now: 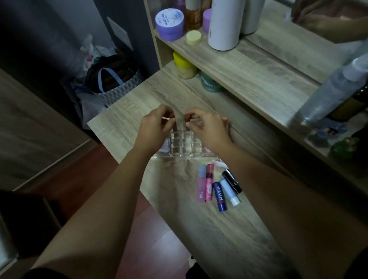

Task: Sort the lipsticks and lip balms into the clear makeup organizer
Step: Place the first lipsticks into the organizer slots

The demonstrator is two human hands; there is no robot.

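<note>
The clear makeup organizer [185, 146] stands on the wooden desk, its square slots showing below my hands. Over its far edge my left hand [155, 127] pinches a small pale piece, and my right hand [205, 127] pinches a small brownish-tipped lipstick part; what each piece is cannot be told for sure. Nearer to me on the desk lie several sticks in a fan: a pale pink tube [201, 183], a bright pink balm [209, 182], a dark blue Nivea balm [220, 196], a light blue balm [229, 192] and a black lipstick [232, 181].
A raised shelf carries a purple jar [170, 23], bottles and a tall white cylinder [226, 13]. A yellow-capped jar [184, 65] and a green jar [210, 82] sit under it. A spray bottle [339, 86] lies at right by the mirror. A bag [117, 84] stands on the floor beyond the desk's left edge.
</note>
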